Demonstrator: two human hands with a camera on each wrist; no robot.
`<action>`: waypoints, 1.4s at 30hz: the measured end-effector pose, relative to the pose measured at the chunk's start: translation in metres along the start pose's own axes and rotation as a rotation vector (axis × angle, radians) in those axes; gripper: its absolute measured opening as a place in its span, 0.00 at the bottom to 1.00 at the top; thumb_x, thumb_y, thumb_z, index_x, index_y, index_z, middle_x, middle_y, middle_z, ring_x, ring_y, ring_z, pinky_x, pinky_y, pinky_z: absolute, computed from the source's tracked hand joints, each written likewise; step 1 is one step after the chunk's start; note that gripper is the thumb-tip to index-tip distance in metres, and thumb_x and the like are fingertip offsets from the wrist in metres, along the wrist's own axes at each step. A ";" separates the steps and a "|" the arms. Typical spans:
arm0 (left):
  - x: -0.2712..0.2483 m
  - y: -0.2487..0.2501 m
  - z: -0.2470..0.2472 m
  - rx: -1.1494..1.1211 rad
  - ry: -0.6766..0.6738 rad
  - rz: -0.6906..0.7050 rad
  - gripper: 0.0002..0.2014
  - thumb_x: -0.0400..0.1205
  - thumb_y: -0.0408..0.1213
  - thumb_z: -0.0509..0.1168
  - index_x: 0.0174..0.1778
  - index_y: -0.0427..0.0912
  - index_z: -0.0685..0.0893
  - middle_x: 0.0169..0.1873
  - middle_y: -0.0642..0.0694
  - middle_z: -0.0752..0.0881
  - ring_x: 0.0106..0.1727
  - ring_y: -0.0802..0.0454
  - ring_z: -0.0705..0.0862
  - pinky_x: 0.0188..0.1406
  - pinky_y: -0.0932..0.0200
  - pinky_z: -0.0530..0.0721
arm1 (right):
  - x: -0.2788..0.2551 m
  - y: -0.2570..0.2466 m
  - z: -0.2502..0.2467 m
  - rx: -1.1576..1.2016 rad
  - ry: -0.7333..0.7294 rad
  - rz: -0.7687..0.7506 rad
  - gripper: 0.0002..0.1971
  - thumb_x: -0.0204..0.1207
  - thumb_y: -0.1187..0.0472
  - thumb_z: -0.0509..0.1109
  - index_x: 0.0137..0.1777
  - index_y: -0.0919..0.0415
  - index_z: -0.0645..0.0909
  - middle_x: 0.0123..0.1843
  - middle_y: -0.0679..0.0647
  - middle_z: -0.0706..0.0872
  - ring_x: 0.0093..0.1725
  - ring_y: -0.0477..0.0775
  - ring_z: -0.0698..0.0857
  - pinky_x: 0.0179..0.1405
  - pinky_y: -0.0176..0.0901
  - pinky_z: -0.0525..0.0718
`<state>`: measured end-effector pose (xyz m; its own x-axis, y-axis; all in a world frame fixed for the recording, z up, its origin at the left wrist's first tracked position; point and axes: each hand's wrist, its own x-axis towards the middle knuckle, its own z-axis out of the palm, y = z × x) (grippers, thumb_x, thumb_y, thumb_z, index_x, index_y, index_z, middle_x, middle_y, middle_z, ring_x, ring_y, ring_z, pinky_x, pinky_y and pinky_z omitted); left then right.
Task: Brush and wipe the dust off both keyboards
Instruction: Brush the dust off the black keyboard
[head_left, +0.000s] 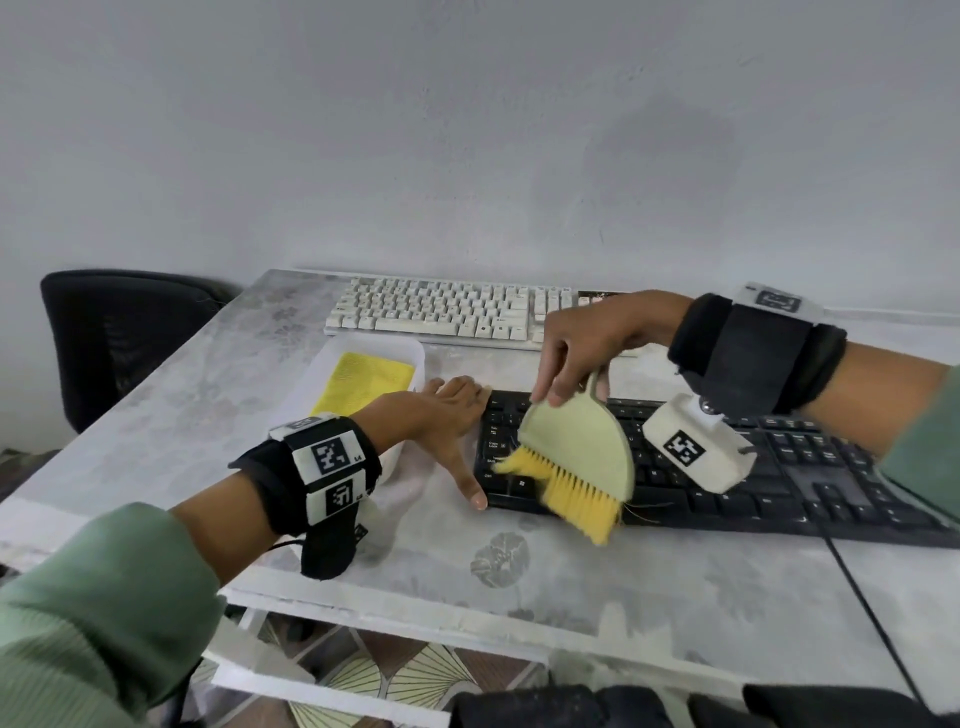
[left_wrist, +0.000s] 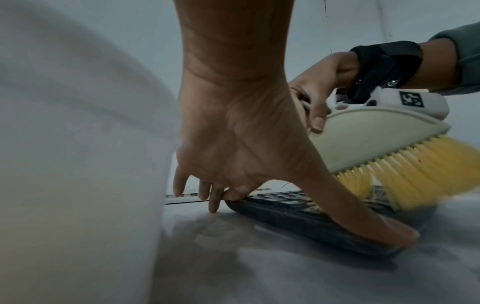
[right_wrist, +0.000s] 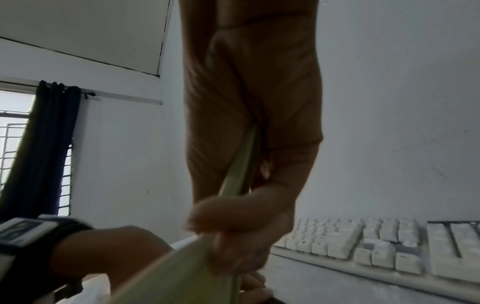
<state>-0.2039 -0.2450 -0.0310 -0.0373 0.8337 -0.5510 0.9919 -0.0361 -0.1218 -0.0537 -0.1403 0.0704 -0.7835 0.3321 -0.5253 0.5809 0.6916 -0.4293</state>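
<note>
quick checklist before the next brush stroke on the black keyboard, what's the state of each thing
1. Brush in hand: ok. The right hand holds the brush by its handle, with the grip firm in the right wrist view.
2. Bristles on the keys: ok. The yellow bristles touch the left end of the black keyboard.
3. Keyboard steadied: ok. The left hand braces its left edge, thumb at the front corner.
4. Thumb out of the stroke path: not ok, it lies right beside the bristles.
5. Wiping cloth ready: ok. The yellow cloth lies in the white tray.
6. White keyboard already dusted: cannot tell.
</note>
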 end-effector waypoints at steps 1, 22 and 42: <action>-0.001 0.001 -0.001 0.001 0.007 0.001 0.69 0.65 0.72 0.69 0.81 0.33 0.32 0.83 0.38 0.39 0.83 0.42 0.35 0.82 0.41 0.41 | -0.006 0.001 -0.001 -0.003 -0.010 -0.008 0.14 0.71 0.70 0.74 0.57 0.67 0.85 0.38 0.52 0.86 0.26 0.40 0.84 0.26 0.31 0.85; 0.015 0.032 -0.021 0.076 0.014 0.093 0.69 0.65 0.73 0.68 0.81 0.32 0.33 0.83 0.38 0.41 0.84 0.44 0.41 0.80 0.38 0.32 | -0.050 0.056 0.003 0.027 0.460 0.122 0.11 0.72 0.70 0.73 0.55 0.66 0.86 0.33 0.53 0.84 0.15 0.42 0.81 0.19 0.28 0.79; 0.009 0.034 -0.024 0.080 0.014 0.065 0.67 0.66 0.73 0.67 0.82 0.33 0.34 0.84 0.38 0.42 0.84 0.45 0.43 0.79 0.39 0.31 | -0.066 0.023 0.029 0.036 0.301 -0.047 0.12 0.73 0.68 0.73 0.56 0.64 0.86 0.33 0.52 0.85 0.19 0.40 0.81 0.20 0.28 0.80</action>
<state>-0.1676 -0.2256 -0.0198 0.0287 0.8360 -0.5479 0.9793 -0.1334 -0.1523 0.0174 -0.1649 0.0744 -0.8367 0.4791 -0.2653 0.5457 0.6890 -0.4769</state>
